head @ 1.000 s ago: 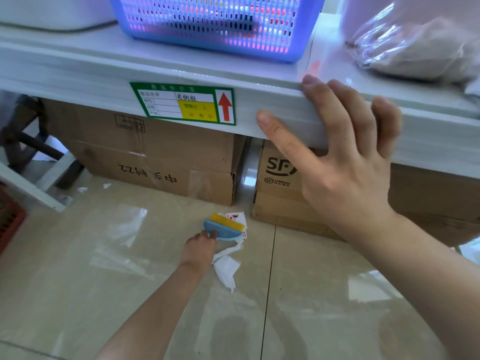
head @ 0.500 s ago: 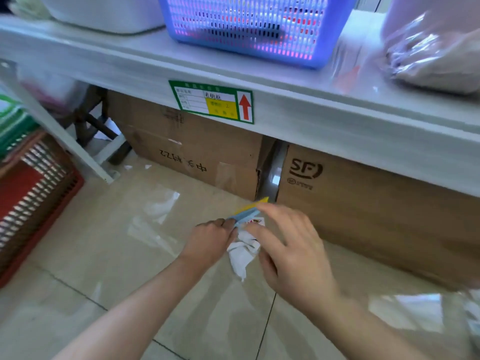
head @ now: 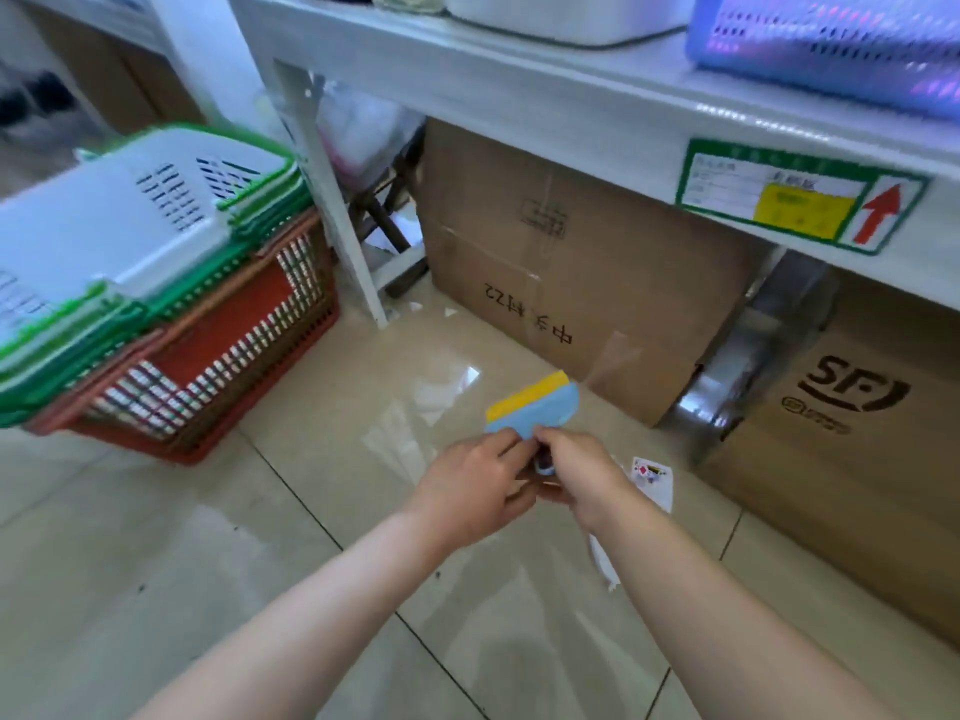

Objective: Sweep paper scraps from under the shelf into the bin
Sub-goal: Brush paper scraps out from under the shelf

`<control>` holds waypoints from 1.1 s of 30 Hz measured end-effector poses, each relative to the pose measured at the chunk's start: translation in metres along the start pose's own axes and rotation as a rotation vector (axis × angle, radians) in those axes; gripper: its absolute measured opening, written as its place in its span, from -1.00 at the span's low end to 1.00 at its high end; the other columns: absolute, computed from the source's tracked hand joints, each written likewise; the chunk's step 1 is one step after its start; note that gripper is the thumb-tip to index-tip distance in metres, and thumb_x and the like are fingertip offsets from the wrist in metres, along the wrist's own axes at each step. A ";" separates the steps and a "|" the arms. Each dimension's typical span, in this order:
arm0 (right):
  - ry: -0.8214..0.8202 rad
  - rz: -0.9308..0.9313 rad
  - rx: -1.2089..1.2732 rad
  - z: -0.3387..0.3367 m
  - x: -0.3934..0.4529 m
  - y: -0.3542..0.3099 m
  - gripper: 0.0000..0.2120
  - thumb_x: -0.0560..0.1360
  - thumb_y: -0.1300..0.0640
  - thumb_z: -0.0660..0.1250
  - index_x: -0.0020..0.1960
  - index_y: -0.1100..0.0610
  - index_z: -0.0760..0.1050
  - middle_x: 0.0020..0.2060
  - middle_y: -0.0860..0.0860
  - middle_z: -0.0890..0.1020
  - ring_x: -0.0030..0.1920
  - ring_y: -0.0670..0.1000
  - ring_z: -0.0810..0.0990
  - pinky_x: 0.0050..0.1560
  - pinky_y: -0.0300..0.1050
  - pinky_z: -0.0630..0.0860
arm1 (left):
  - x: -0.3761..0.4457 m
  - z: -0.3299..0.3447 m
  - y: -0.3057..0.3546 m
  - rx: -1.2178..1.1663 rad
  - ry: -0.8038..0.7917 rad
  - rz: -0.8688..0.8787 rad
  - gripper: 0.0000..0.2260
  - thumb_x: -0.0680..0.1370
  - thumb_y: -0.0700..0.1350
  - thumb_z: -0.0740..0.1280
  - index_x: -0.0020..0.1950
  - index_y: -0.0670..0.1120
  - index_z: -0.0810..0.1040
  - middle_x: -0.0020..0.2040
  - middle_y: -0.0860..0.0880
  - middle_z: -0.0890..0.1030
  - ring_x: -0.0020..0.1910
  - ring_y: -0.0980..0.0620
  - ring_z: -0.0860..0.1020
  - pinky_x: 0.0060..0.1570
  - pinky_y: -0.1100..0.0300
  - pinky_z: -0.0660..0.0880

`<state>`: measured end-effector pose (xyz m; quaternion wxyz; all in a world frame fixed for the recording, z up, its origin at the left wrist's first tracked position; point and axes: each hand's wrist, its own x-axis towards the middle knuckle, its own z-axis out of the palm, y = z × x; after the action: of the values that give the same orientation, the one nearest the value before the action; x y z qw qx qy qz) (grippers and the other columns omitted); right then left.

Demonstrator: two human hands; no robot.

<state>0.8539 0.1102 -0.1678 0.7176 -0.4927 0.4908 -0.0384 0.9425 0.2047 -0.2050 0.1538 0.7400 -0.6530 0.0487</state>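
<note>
A small blue hand brush (head: pixel 537 410) with yellow bristles is lifted a little above the floor tiles in front of the white shelf (head: pixel 571 96). My left hand (head: pixel 475 483) is closed around its handle. My right hand (head: pixel 582 472) also grips the handle, right against the left. White paper scraps (head: pixel 652 480) lie on the floor just right of my right wrist, one printed like a playing card; a longer strip (head: pixel 602 561) shows beside my right forearm. A few tiny scraps (head: pixel 449 312) lie near the shelf leg. No bin is in view.
Two cardboard boxes (head: pixel 571 283) (head: pixel 857 433) stand under the shelf with a gap between them. Stacked baskets, red (head: pixel 218 356) under green and white, sit on the floor at left. A blue basket (head: pixel 831 44) rests on the shelf top.
My right hand left the shelf edge, came down and took hold of the brush beside the left. The brush was lifted off the scraps and moved left; the view swung left.
</note>
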 end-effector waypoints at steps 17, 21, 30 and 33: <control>0.168 -0.295 -0.610 0.107 0.118 -0.116 -0.60 0.55 0.15 0.25 -0.47 0.08 0.36 -0.50 -0.01 0.50 -0.47 -0.03 0.41 -0.28 -0.15 0.36 | 0.160 -0.198 -0.229 -0.054 0.653 -0.059 -0.49 0.43 0.05 0.44 0.27 -0.21 0.46 0.19 -0.18 0.51 0.19 0.02 0.40 0.25 0.26 0.35; 0.145 -0.313 -0.603 0.103 0.123 -0.144 -0.62 0.56 0.12 0.24 -0.43 0.10 0.38 -0.44 0.05 0.52 -0.42 0.01 0.44 -0.30 -0.14 0.34 | 0.188 -0.199 -0.240 -0.017 0.551 0.041 -0.37 0.44 0.17 0.40 0.36 -0.19 0.39 0.32 -0.16 0.45 0.32 0.00 0.33 0.36 0.01 0.35; 0.086 -0.248 -0.596 0.070 0.133 -0.129 -0.67 0.55 0.15 0.25 -0.39 0.12 0.37 -0.46 0.00 0.52 -0.45 -0.04 0.42 -0.34 -0.16 0.33 | 0.187 -0.205 -0.238 0.086 0.404 -0.065 -0.37 0.46 0.31 0.26 0.36 -0.10 0.41 0.32 -0.08 0.47 0.33 -0.07 0.40 0.35 -0.01 0.27; 0.092 -0.260 -0.595 0.073 0.137 -0.130 -0.77 0.54 0.14 0.23 -0.29 0.12 0.37 -0.35 0.05 0.55 -0.37 0.01 0.46 -0.40 -0.19 0.28 | 0.186 -0.208 -0.231 0.055 0.369 -0.118 -0.38 0.46 0.29 0.27 0.36 -0.10 0.40 0.33 -0.09 0.46 0.33 -0.09 0.40 0.36 -0.02 0.30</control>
<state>1.0344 0.0185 -0.1604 0.5084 -0.7370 0.4453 -0.0069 1.2230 0.1115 0.0052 0.2535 0.7593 -0.5676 0.1923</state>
